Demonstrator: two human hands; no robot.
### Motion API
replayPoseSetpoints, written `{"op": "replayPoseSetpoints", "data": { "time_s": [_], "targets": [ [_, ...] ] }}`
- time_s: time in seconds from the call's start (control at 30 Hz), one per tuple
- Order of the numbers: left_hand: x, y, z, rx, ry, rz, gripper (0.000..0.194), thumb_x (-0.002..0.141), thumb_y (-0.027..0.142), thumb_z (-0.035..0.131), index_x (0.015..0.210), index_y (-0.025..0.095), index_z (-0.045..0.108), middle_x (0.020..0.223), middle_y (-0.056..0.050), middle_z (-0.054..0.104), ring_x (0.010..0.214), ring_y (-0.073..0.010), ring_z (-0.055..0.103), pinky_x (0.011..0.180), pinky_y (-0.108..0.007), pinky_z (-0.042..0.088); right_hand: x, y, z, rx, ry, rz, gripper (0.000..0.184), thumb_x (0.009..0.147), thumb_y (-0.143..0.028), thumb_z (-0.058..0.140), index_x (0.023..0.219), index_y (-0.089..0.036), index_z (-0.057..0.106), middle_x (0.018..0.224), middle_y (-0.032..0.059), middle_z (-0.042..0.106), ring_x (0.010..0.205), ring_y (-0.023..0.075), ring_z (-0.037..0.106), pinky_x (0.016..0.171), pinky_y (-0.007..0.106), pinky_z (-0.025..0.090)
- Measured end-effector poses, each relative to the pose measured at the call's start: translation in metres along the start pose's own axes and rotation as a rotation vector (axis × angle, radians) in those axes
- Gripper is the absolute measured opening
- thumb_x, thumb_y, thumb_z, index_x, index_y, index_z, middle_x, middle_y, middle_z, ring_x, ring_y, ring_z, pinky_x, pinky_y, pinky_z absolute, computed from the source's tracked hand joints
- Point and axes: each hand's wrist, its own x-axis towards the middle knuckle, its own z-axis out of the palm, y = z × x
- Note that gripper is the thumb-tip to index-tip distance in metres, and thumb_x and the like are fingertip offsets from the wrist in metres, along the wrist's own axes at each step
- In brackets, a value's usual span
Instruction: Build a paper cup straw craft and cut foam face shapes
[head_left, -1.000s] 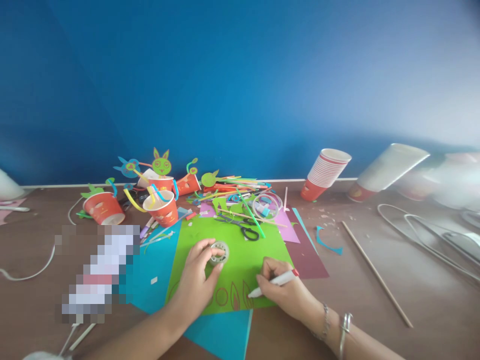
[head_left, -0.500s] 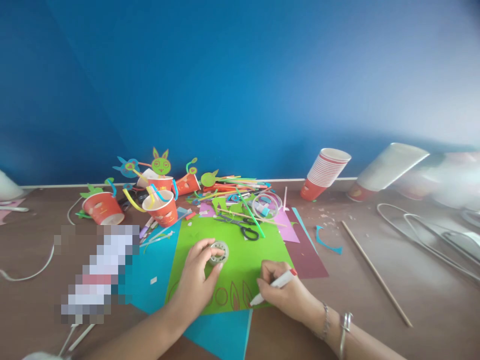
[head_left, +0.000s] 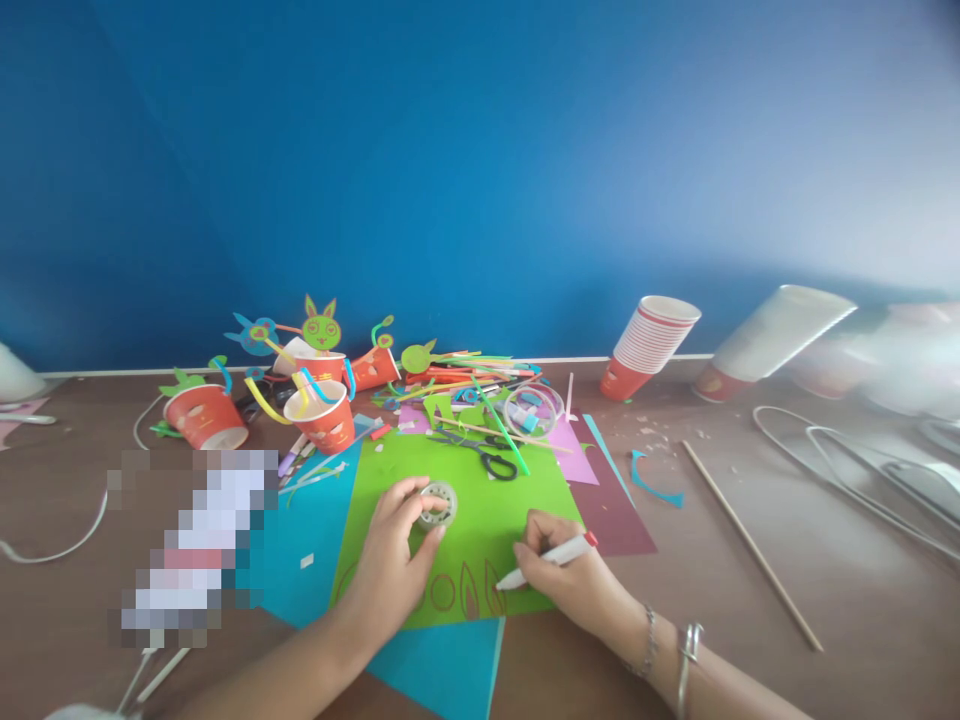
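Observation:
My right hand (head_left: 553,568) grips a white marker (head_left: 551,560) with a red end. Its tip touches one of two pointed ear shapes near the front edge of a green paper sheet (head_left: 480,515). To the left of the ears is a drawn circle (head_left: 442,593), and more outline is partly hidden under my left arm. My left hand (head_left: 401,540) rests on the sheet with its fingers closed round a small tape roll (head_left: 438,506). Black-handled scissors (head_left: 499,465) lie on the sheet's far part.
Decorated red cups (head_left: 322,425) stand at the back left. Straws (head_left: 465,375) and paper scraps are heaped at the back middle. Stacked paper cups (head_left: 649,345) lean near the wall. A wooden stick (head_left: 750,545) and cables (head_left: 840,450) lie right. Blue paper (head_left: 442,665) is underneath.
My right hand has shifted the marker tip slightly up and left, from the base of the right ear shape to higher on it. My left hand and the tape roll stay put.

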Motion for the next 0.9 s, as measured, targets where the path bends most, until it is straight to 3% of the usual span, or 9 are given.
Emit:
{"op": "replayPoseSetpoints", "data": {
  "time_s": [0.47, 0.67, 0.9],
  "targets": [
    [-0.0006, 0.0005, -0.0005, -0.001, 0.003, -0.006, 0.016, 0.081, 0.022, 0.052, 0.092, 0.024, 0.063, 0.12, -0.009, 0.053, 0.117, -0.0273, 0.048, 0.1, -0.048, 0.04, -0.0012, -0.0006, -0.0025, 0.044, -0.1, -0.002, 0.023, 0.068, -0.025, 0.049, 0.052, -0.023, 0.032, 0.045, -0.0079, 0.032, 0.042, 0.0074, 0.027, 0.041, 0.021, 0.02],
    [-0.0013, -0.0011, -0.0001, 0.002, 0.002, -0.001, 0.016, 0.081, 0.022, 0.052, 0.093, 0.023, 0.063, 0.12, -0.01, 0.053, 0.117, -0.0272, 0.049, 0.099, -0.047, 0.04, -0.0003, -0.0018, -0.0005, 0.016, -0.006, -0.002, 0.023, 0.071, -0.025, 0.049, 0.055, -0.023, 0.032, 0.045, -0.0082, 0.032, 0.044, 0.0082, 0.03, 0.042, 0.02, 0.023],
    [-0.0002, 0.0018, -0.0012, 0.004, 0.014, 0.003, 0.016, 0.081, 0.021, 0.053, 0.092, 0.023, 0.064, 0.119, -0.01, 0.054, 0.116, -0.0271, 0.05, 0.098, -0.047, 0.042, -0.0019, -0.0023, -0.0007, -0.025, -0.051, -0.023, 0.025, 0.067, -0.022, 0.049, 0.052, -0.022, 0.029, 0.045, -0.008, 0.03, 0.044, 0.0073, 0.028, 0.042, 0.02, 0.02]
  ]
}}
